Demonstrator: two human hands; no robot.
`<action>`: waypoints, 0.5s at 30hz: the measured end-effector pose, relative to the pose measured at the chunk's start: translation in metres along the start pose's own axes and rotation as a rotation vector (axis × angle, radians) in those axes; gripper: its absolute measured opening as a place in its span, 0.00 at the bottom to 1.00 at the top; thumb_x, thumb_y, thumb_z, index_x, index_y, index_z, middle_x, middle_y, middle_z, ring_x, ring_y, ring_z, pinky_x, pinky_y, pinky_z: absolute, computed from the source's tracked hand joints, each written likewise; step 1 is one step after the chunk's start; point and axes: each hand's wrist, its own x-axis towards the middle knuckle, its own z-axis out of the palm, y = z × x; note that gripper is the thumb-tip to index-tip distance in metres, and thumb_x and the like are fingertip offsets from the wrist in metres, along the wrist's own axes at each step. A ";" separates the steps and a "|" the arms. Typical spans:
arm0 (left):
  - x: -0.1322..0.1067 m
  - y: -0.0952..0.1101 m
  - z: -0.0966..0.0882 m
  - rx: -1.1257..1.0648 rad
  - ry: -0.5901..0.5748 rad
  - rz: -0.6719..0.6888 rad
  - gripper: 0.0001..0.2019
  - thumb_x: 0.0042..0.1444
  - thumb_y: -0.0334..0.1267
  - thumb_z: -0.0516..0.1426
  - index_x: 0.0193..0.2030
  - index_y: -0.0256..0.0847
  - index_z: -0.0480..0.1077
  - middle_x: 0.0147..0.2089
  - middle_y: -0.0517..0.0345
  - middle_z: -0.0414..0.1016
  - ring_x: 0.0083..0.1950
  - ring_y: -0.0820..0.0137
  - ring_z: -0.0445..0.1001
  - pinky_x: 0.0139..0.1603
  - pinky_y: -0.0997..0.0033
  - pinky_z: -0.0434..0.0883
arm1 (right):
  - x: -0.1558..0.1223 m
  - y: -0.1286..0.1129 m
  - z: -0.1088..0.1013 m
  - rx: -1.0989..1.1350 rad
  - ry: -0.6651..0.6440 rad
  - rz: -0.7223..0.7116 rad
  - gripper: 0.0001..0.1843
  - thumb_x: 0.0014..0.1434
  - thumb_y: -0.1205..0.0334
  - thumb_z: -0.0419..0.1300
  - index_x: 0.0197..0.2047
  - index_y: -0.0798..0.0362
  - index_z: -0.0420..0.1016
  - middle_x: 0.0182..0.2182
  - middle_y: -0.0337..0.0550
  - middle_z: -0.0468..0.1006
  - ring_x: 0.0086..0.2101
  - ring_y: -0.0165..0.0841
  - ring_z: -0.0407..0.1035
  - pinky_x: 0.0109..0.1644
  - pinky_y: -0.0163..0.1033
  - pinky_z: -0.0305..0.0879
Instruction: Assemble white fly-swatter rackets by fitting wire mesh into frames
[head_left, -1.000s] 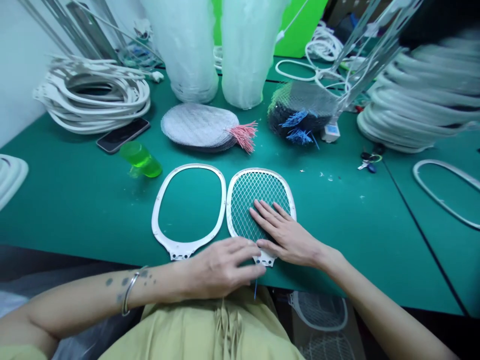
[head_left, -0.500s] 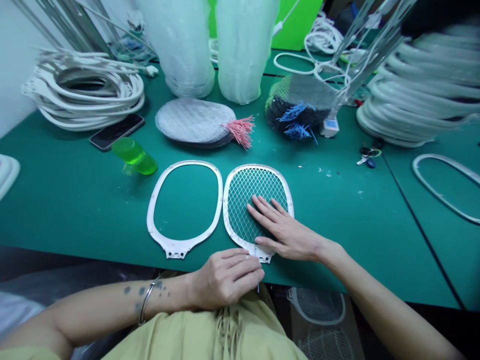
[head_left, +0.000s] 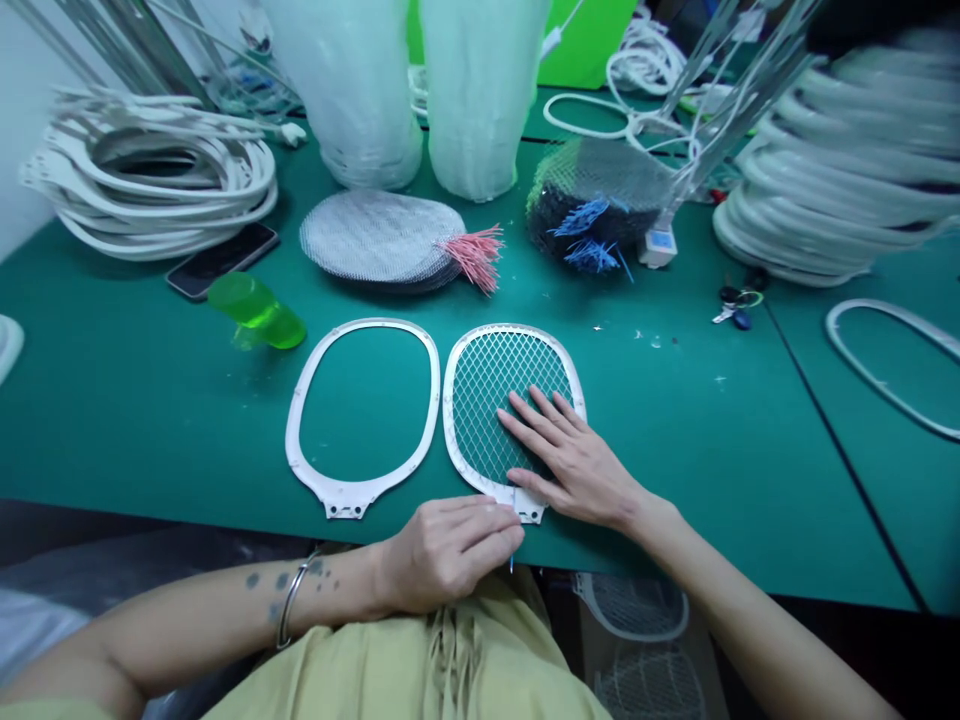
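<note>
A white racket frame half (head_left: pixel 448 420) lies on the table with a diamond-patterned metal mesh (head_left: pixel 487 400) inside its ring. My right hand (head_left: pixel 574 460) rests flat on that mesh and the frame's right side, fingers spread. At the frame's neck, my left hand (head_left: pixel 454 550) is closed, thumb and fingers pinched on a thin blue wire (head_left: pixel 512 565) whose end pokes out below. The wire also runs up over the neck; its middle is hidden by my fingers. Just left lies a second white frame half (head_left: pixel 294 420) without mesh, the green table showing through it.
Behind the frames lie a stack of mesh sheets with pink wires (head_left: pixel 382 235) and a dark mesh stack with blue wires (head_left: pixel 592 210). A green bottle (head_left: pixel 259 312), phone (head_left: pixel 221 262) and keys (head_left: pixel 735 308) lie around. White frames are piled left (head_left: pixel 157 225) and right (head_left: pixel 825 200).
The view has shifted slightly, so the table things sit a little further left. My right hand's fingers have spread a bit more on the mesh. My left hand keeps its pinch at the neck.
</note>
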 end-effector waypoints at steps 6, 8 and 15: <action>0.004 0.003 -0.006 0.097 -0.061 0.119 0.08 0.62 0.28 0.55 0.45 0.32 0.74 0.45 0.46 0.80 0.52 0.64 0.77 0.59 0.64 0.72 | 0.001 0.003 -0.004 0.018 -0.092 0.008 0.39 0.65 0.41 0.47 0.72 0.48 0.38 0.70 0.40 0.38 0.68 0.41 0.30 0.70 0.53 0.32; 0.003 0.004 -0.004 0.098 -0.065 0.132 0.08 0.61 0.28 0.55 0.44 0.31 0.74 0.45 0.45 0.80 0.52 0.62 0.77 0.60 0.62 0.71 | 0.002 0.005 -0.009 0.048 -0.162 -0.004 0.43 0.63 0.38 0.48 0.72 0.48 0.36 0.70 0.41 0.35 0.68 0.43 0.29 0.70 0.54 0.31; 0.004 0.007 0.003 0.080 -0.057 0.117 0.08 0.62 0.27 0.54 0.42 0.30 0.75 0.41 0.47 0.81 0.47 0.65 0.79 0.59 0.65 0.72 | 0.003 0.006 -0.014 0.090 -0.219 -0.013 0.48 0.60 0.35 0.51 0.72 0.49 0.34 0.70 0.43 0.32 0.68 0.46 0.27 0.70 0.55 0.28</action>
